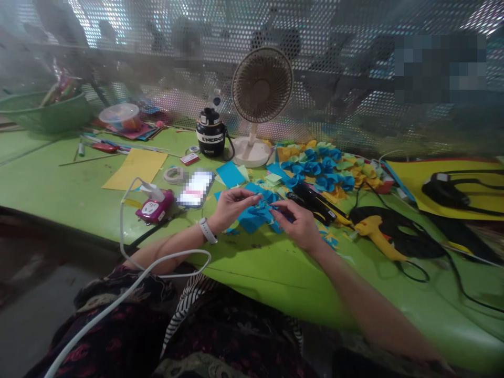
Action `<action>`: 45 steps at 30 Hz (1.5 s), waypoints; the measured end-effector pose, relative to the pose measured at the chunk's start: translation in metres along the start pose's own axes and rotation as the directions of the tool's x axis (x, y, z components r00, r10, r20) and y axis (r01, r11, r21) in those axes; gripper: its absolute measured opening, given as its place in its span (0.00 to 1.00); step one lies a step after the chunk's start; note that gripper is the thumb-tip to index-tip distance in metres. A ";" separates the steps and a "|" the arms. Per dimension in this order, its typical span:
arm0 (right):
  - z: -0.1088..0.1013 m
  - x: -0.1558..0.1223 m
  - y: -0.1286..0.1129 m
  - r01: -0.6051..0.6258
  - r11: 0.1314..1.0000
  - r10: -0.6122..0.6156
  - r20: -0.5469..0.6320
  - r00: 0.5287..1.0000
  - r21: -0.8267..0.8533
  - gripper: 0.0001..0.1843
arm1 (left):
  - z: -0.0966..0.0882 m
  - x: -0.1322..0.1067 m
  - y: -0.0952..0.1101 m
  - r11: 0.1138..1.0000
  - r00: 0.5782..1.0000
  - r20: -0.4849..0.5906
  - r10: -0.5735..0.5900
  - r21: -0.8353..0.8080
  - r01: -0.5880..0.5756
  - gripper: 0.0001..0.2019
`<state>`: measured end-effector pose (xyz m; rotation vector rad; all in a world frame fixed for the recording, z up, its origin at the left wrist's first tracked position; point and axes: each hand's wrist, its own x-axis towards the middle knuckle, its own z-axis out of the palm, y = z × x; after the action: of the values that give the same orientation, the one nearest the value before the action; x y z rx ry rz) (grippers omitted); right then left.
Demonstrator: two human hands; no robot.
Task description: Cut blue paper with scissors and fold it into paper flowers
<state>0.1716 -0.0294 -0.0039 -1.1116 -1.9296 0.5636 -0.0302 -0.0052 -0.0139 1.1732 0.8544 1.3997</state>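
Note:
My left hand (233,209) is in a pinch, its thumb and fingertips on a small blue paper piece (268,196). My right hand (296,222) is closed at the fingertips just to the right, on the same blue paper as far as I can see. The piece's exact shape blends into the blue paper scraps (252,220) lying under both hands. A blue paper square (230,174) lies behind my left hand. Beyond my right hand is a pile of blue, yellow and pale green paper flowers (321,165).
On the green table (275,273) stand a white fan (252,152) and a black bottle (211,139). To the left are a phone (196,189), tape roll (174,175) and purple power socket (155,207) with a white cable. A yellow glue gun (378,239) lies right.

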 end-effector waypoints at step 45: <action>-0.009 -0.002 -0.009 0.029 0.999 -0.031 -0.053 0.998 -0.034 0.12 | -0.008 0.001 -0.002 0.742 0.845 0.343 0.411 0.413 -0.528 0.07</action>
<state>0.1749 -0.0353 0.0064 -1.1062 -1.9125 0.4825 -0.0372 -0.0030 -0.0175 2.0305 0.7987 1.4370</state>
